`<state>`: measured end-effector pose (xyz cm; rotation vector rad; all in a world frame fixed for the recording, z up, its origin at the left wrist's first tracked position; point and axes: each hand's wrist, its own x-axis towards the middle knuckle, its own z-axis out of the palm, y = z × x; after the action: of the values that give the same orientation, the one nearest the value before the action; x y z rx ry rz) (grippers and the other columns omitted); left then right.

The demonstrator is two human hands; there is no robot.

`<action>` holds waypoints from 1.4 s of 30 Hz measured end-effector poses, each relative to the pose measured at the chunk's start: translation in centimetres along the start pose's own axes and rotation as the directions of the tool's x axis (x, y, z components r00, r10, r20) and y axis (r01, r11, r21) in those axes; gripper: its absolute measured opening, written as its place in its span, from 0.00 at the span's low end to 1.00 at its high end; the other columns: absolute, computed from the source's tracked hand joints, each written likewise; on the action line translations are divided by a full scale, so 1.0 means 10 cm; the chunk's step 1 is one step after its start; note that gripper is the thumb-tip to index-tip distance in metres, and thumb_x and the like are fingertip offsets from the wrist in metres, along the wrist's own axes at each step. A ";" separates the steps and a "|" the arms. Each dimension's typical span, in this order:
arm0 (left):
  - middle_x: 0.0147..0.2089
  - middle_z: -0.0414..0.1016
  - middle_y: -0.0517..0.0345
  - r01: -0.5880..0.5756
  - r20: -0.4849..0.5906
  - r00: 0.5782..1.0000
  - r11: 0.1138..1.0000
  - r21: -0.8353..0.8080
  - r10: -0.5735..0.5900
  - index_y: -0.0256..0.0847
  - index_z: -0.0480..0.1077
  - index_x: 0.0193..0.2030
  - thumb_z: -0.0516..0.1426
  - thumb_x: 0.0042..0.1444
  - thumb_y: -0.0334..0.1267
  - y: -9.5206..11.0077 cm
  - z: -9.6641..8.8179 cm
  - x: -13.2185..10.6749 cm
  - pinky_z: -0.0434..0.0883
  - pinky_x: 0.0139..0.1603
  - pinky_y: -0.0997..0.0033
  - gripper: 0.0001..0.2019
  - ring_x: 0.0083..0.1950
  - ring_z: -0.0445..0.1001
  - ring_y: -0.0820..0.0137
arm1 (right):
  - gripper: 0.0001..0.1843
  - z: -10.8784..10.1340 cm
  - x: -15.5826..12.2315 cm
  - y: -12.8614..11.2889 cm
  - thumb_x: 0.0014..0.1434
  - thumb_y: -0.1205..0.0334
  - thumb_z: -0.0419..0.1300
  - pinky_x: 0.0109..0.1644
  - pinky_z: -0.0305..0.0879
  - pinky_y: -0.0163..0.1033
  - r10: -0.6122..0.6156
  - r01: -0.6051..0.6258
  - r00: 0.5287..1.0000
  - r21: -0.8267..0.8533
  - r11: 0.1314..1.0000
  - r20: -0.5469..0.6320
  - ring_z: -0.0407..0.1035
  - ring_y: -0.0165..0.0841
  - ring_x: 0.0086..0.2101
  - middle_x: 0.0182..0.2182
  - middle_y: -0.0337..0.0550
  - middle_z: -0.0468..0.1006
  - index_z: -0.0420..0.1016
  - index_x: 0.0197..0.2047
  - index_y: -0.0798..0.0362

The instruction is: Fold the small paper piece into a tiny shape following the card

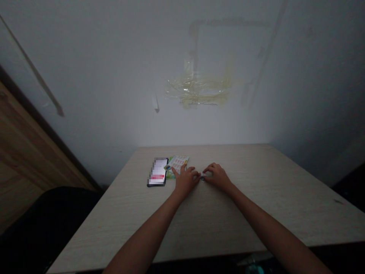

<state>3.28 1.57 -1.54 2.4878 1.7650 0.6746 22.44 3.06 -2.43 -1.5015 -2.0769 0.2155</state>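
Left hand and right hand meet at a small whitish-and-dark piece

The piece, too small to identify, is between the fingertips near the middle of a pale, wood-grained table. The left hand's thumb and forefinger are drawn close together at its left side, the other fingers spread; the right hand is half curled, thumb and forefinger slightly parted at its right. Whether either grips it, I cannot tell.

Left of the piece lies a white paper sheet with reddish printed blocks, over a green printed sheet. Farther left is a black-edged rectangular phone with a lit screen. On the far grey-white wall is yellowed clear tape.
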 end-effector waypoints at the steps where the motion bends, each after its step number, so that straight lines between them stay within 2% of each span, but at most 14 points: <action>1: 0.58 0.73 0.64 -0.001 0.000 1.000 1.000 -0.002 0.001 0.61 0.77 0.42 0.57 0.59 0.51 0.00 0.00 0.00 0.26 0.58 0.18 0.09 0.68 0.53 0.47 | 0.13 -0.01 0.00 0.00 0.51 0.54 0.67 0.51 0.62 0.43 -0.003 0.003 1.000 0.002 1.000 0.006 0.66 0.38 0.46 0.42 0.44 0.74 0.80 0.41 0.45; 15: 0.59 0.72 0.66 0.003 0.017 1.000 1.000 0.010 -0.003 0.61 0.76 0.43 0.56 0.59 0.51 0.01 -0.02 -0.01 0.27 0.57 0.17 0.09 0.68 0.52 0.48 | 0.16 -0.05 0.00 0.05 0.51 0.55 0.66 0.52 0.62 0.43 -0.049 0.048 0.997 0.032 0.998 0.055 0.66 0.38 0.47 0.44 0.45 0.73 0.79 0.44 0.45; 19: 0.59 0.72 0.64 0.012 0.030 0.999 1.000 0.025 -0.012 0.61 0.76 0.44 0.56 0.59 0.51 0.02 -0.03 -0.01 0.27 0.59 0.19 0.10 0.68 0.52 0.48 | 0.16 -0.06 -0.01 0.05 0.50 0.55 0.66 0.53 0.61 0.44 -0.058 0.056 0.996 0.034 0.998 0.063 0.66 0.38 0.47 0.44 0.45 0.73 0.79 0.44 0.45; 35: 0.58 0.73 0.65 0.002 0.000 1.000 1.000 0.002 -0.002 0.62 0.77 0.43 0.57 0.59 0.51 0.00 -0.01 -0.01 0.26 0.57 0.17 0.09 0.68 0.53 0.47 | 0.21 -0.09 -0.03 0.05 0.47 0.55 0.69 0.54 0.60 0.45 -0.056 0.051 0.992 0.050 0.997 0.115 0.65 0.39 0.49 0.47 0.45 0.72 0.77 0.47 0.45; 42: 0.59 0.72 0.64 0.006 0.029 1.000 1.000 -0.002 -0.006 0.61 0.76 0.44 0.56 0.60 0.51 0.00 -0.02 -0.02 0.29 0.60 0.19 0.10 0.68 0.52 0.49 | 0.18 -0.06 -0.05 0.13 0.54 0.52 0.65 0.54 0.61 0.46 -0.094 0.086 0.992 0.097 0.991 0.080 0.66 0.39 0.49 0.47 0.46 0.74 0.77 0.48 0.45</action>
<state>3.12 1.34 -1.48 2.4765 1.7604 0.6372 23.89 2.93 -2.68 -1.3609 -2.1643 0.3423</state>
